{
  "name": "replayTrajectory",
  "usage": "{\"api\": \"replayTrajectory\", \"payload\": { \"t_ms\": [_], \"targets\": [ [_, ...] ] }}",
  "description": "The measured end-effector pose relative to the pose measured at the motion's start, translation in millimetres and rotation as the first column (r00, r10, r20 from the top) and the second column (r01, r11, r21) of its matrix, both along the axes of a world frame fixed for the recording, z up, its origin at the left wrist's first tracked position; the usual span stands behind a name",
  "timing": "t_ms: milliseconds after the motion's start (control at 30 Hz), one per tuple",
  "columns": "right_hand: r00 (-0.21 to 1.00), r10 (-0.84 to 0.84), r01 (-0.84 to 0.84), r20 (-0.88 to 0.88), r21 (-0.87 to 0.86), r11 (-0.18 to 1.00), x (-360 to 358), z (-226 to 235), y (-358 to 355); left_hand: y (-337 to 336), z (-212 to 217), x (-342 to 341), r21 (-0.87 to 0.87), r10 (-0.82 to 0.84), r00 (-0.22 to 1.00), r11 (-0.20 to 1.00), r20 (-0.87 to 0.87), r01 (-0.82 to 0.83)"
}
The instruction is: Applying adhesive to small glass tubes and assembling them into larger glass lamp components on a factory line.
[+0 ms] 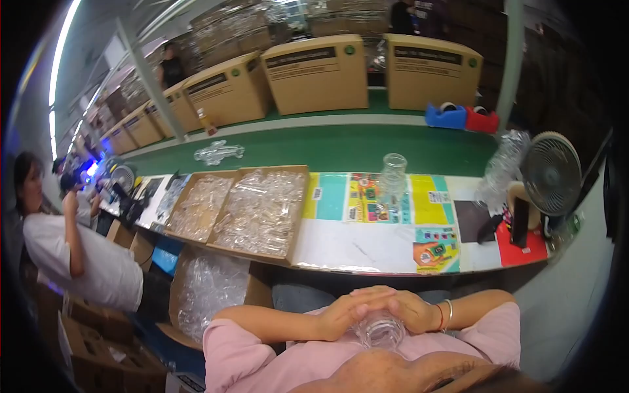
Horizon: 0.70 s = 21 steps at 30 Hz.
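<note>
Holds a clear container [383, 335] against the pink shirt [278, 367] between left hand [341, 318] and right hand [414, 311], overlapping above it and hiding its far end. Cannot make out fingertips beneath, nor single pieces in the glinting plastic [259, 209] heaped in a cardboard tray [299, 219] on the counter [354, 245].

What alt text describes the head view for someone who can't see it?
Left hand and right hand overlap, clasping a clear container before a pink shirt. A transparent vessel stands on the worktable, cardboard trays of clear pieces to its left and a fan to its right.
</note>
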State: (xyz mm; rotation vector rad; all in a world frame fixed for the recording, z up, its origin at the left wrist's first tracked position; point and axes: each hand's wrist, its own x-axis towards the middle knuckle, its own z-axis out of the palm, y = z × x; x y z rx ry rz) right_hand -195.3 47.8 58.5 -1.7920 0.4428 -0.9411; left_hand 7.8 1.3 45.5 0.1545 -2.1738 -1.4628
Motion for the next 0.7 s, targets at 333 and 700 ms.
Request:
{"api": "replayTrajectory", "payload": {
  "t_ms": [333, 700],
  "targets": [
    [0.994, -0.021, 0.020, -0.111, -0.012, 1.000, 4, -5, 16, 20, -6, 4, 0.047, 0.021, 0.998, 0.999, -0.052, -0.018],
    [0.999, -0.044, 0.044, -0.003, 0.004, 0.999, 5, -9, 18, 16, -1, 1, 0.027, 0.002, 1.000, 1.000, -0.019, -0.002]
  ]
}}
